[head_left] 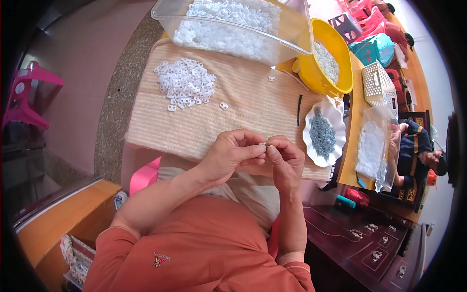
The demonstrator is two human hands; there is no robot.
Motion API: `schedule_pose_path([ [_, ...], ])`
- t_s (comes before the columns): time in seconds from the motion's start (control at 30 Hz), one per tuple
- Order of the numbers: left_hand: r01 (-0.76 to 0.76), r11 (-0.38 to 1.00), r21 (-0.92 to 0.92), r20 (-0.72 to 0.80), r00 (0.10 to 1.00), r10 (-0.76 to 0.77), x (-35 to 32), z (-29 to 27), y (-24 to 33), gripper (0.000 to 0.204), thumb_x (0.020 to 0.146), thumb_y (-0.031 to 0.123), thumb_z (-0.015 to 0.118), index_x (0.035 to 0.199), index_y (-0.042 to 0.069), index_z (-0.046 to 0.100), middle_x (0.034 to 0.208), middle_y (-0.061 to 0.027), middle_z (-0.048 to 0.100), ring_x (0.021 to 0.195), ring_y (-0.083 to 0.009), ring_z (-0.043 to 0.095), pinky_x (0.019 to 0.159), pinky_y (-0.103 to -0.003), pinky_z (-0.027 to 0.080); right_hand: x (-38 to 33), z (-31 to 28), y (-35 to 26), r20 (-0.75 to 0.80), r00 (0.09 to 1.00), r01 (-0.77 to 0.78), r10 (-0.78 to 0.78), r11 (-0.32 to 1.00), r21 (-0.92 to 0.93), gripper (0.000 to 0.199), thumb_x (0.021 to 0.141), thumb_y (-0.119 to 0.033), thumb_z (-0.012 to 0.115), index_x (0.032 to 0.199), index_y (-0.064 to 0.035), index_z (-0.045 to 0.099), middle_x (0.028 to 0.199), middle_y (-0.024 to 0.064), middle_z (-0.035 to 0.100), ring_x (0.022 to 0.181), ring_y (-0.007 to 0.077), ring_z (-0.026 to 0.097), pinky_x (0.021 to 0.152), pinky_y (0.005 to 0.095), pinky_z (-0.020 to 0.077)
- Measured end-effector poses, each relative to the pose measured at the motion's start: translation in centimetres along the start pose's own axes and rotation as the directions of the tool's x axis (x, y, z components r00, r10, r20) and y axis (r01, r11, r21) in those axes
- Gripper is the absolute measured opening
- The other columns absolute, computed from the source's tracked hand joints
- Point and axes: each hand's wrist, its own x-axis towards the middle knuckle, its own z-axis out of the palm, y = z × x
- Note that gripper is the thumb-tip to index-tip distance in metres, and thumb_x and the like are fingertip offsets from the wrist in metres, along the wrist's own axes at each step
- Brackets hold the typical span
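Observation:
Close together over the near edge of the cloth-covered table, my two hands meet fingertip to fingertip. My left hand (236, 152) pinches a small white plastic piece (262, 144), mostly covered by the fingers. Thumb and forefinger of my right hand (287, 158) are pressed together right beside it; what they hold, if anything, is too small to make out. A pile of small white plastic pieces with holes (186, 82) lies at the far left of the cloth. To the right, a white wavy-rimmed dish (311, 152) holds many thin grey metal parts (322, 134).
At the back stands a clear plastic bin (292, 41) full of white pieces, beside a yellow basin (344, 73) with more. One loose piece (224, 105) and a dark thin strip (299, 110) lie on the striped cloth (160, 124). Another person (417, 151) sits at the right beside a bag of white pieces (370, 151).

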Motion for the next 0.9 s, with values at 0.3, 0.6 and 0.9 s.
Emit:
schedule_pose_path([
  [0.3, -0.021, 0.998, 0.053, -0.010, 1.000, 0.021, 0.06, -0.15, -0.17, 0.015, 0.085, 0.005, 0.067, 0.099, 0.004, 0.063, 0.087, -0.0054, 0.066, 0.075, -0.0111, 0.065, 0.068, -0.024, 0.056, -0.34, 0.30, -0.24, 0.002, 1.000, -0.005, 0.005, 0.998, -0.068, 0.009, 0.088, -0.001, 0.060, 0.095, 0.0038, 0.063, 0.093, 0.0075, 0.061, 0.084, 0.0120, 0.056, 0.076, 0.0228, 0.0454],
  [0.6, -0.028, 0.996, 0.082, -0.023, 0.999, 0.030, -0.03, 0.07, 0.00, 0.018, 0.086, 0.006, 0.066, 0.101, -0.001, 0.062, 0.090, -0.0063, 0.065, 0.078, -0.0110, 0.064, 0.071, -0.022, 0.055, -0.42, -0.14, -0.29, -0.018, 0.995, -0.095, 0.094, 0.990, -0.102, 0.009, 0.088, -0.003, 0.058, 0.095, 0.0010, 0.060, 0.092, 0.0049, 0.062, 0.085, 0.0106, 0.058, 0.076, 0.0242, 0.0487],
  [0.9, -0.030, 0.995, 0.094, -0.032, 0.999, 0.033, 0.17, -0.07, -0.21, 0.020, 0.087, 0.006, 0.064, 0.105, -0.004, 0.061, 0.093, -0.0079, 0.065, 0.080, -0.0124, 0.065, 0.074, -0.023, 0.056, -0.32, -0.33, 0.44, -0.047, 0.997, -0.070, 0.066, 0.994, -0.078, 0.009, 0.087, -0.002, 0.057, 0.095, 0.0019, 0.060, 0.092, 0.0045, 0.063, 0.083, 0.0100, 0.059, 0.074, 0.0232, 0.0491],
])
